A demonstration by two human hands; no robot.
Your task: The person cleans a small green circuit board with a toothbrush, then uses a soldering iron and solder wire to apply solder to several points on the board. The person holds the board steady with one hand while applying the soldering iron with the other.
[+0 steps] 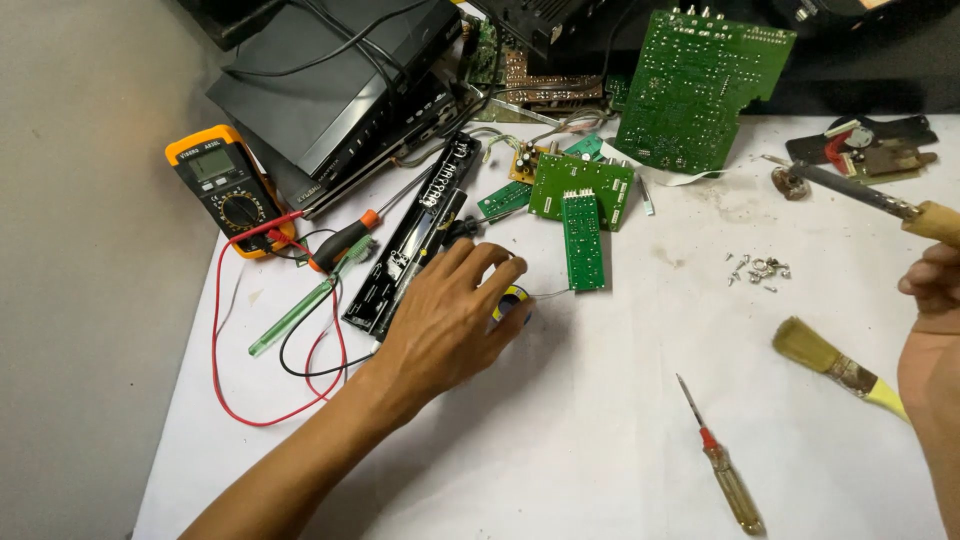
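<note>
**Both hands at work over a littered counter**

Nearest, on the white counter (600, 440), lie a slim screwdriver (722, 462) with a clear amber handle and a flat bristle brush (838, 367). At the right edge the right hand (930, 330), partly cut off, has its fingers closed around the wooden grip of a soldering iron (868, 197), whose long metal shaft points up and left. The left hand (450, 320) lies palm-down, fingers curled over a small yellow and blue round object (512, 300), mostly hidden and hard to identify. Beyond it sit a narrow green circuit board (582, 240) lying lengthwise away, a black panel strip (410, 240), loose screws (758, 270) and an orange multimeter (222, 187) with red and black leads.
</note>
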